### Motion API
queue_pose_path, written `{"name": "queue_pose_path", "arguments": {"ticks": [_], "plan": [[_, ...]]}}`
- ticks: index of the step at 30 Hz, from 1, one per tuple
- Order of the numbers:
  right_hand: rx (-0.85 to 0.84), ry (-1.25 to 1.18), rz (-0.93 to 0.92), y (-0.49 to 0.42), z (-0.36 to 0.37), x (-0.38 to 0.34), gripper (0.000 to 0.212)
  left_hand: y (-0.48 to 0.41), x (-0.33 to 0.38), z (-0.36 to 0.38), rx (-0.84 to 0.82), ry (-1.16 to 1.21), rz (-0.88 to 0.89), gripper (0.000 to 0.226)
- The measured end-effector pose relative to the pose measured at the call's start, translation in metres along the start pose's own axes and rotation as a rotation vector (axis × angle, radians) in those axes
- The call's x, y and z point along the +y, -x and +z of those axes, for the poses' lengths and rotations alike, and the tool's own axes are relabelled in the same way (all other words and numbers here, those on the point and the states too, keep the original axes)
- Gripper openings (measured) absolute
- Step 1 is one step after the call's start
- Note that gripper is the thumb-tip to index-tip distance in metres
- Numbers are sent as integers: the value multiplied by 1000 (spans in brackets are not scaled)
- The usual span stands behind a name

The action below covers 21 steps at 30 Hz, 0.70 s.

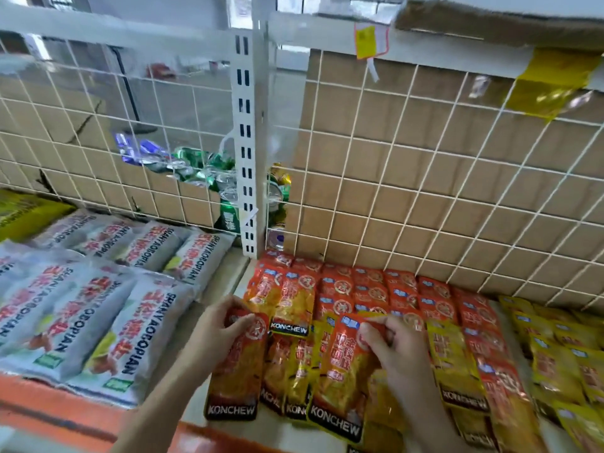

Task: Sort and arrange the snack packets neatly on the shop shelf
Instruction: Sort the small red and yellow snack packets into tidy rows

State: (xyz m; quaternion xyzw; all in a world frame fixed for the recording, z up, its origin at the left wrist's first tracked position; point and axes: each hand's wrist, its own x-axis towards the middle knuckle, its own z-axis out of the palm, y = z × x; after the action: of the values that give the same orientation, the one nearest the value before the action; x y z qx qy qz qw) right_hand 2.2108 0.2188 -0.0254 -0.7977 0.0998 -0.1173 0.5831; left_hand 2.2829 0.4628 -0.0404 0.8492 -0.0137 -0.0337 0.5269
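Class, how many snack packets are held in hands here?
2; more may hide behind. Left hand grips one red-orange foil packet; right hand pinches a second red-orange foil packet beside it.

Two grips show, the left grip and the right grip, each holding one of the orange-red KONCHEW packets. These overlap too much for an exact count, but well over a dozen lie on the one shelf. The yellow KONCHEW packets number about ten, most at the right and two or three among the orange-red ones. Seven white SHANYAOROPIAN packets show, four behind and three in front. One yellow-green packet lies far left. Behind two wire mesh panels and one slotted post, several cans are too blurred to count. One yellow price tag hangs above.
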Motion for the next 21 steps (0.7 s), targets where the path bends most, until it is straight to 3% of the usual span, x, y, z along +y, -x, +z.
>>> {"name": "queue_pose_path", "arguments": {"ticks": [2, 7, 12, 17, 21], "plan": [[-16, 43, 11, -1, 18, -3, 10, -6, -8, -1, -3, -217, 134, 11], [-108, 142, -46, 0, 60, -13, 15, -12, -25, -11, -63, -218, 287, 25], [-116, 374, -100, -2, 92, -15, 5, -15, -33, -14, -40, -204, 330, 16], [-69, 683, -268, 1, 105, -17, 22, -15, -36, -10, 13, -314, 337, 14], [-61, 711, -285, 4, 104, -12, 27, -13, -36, -8, 34, -394, 341, 20]]}}
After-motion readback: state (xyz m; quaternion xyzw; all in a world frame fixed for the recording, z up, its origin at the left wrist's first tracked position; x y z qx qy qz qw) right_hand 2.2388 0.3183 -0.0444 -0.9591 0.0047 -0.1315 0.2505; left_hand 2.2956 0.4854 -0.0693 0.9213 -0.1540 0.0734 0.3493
